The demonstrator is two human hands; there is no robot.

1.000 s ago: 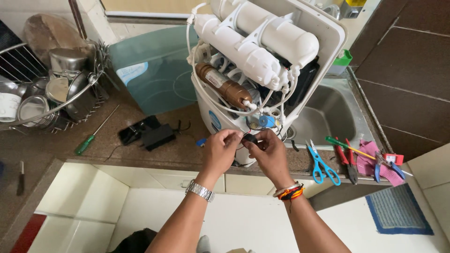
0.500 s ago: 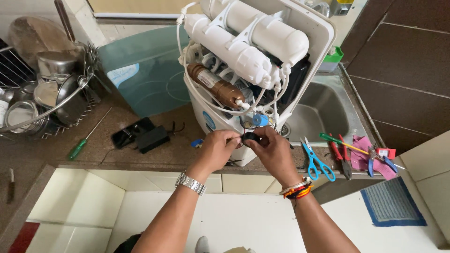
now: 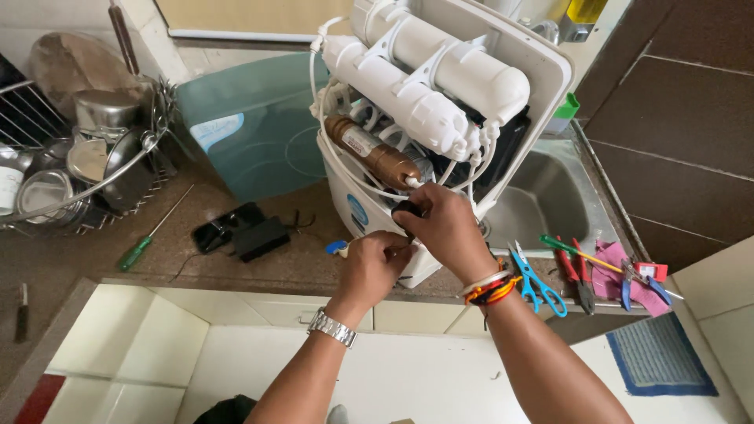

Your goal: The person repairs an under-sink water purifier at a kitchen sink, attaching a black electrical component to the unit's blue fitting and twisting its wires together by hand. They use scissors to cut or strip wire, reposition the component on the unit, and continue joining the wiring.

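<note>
Head view: right grip (image 3: 444,228) pinching black fitting (image 3: 408,210), left grip (image 3: 375,263) closed on white tube (image 3: 408,246); labelled brown cartridge (image 3: 375,155) above; desk (image 3: 259,271) edge just below, scissors (image 3: 534,279) rightward.

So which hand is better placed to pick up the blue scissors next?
Probably the right hand: the scissors lie on the counter just beside its wrist, while the left hand is on the far side, at the purifier.

We see a home kitchen: a steel sink (image 3: 542,206) far right, a dish rack (image 3: 71,169) (full of steel pots) far left, a stone counter (image 3: 94,251).
</note>
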